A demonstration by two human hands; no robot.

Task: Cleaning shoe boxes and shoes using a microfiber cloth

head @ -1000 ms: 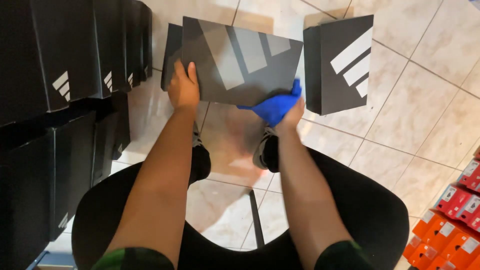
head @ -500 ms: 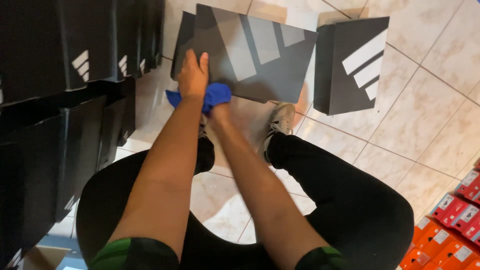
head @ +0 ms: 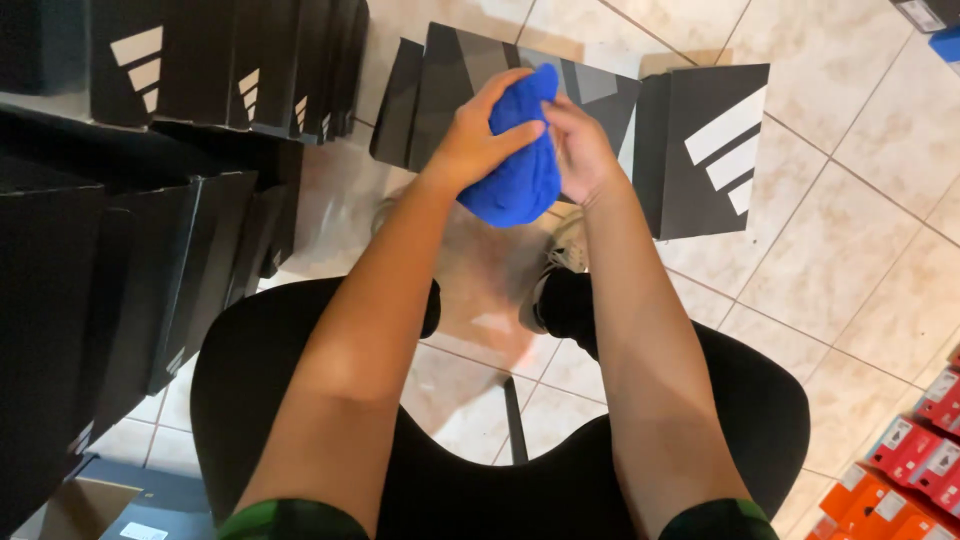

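Head view first and only: I see both hands raised together over the floor, bunched around a blue cloth (head: 518,165) held up in front of a dark shoe box. My left hand (head: 478,130) wraps the cloth from the left, its fingers (head: 512,88) curled over the top edge and closed tight on the fabric. My right hand (head: 580,140) presses in from the right, its fingers (head: 555,112) bent and pinching the cloth's upper right side, so both hands grip it and touch each other through it. The cloth hangs bunched, clear of the floor, above the knees and a grey sneaker (head: 565,255). Just beyond the hands stands a dark grey shoe box (head: 445,75), and to its right, just beside it, a black box with white stripes (head: 710,150). A stack of black boxes (head: 120,250) fills the left side. Orange and red boxes (head: 915,460) lie at the near right on the beige tiled floor (head: 860,260).
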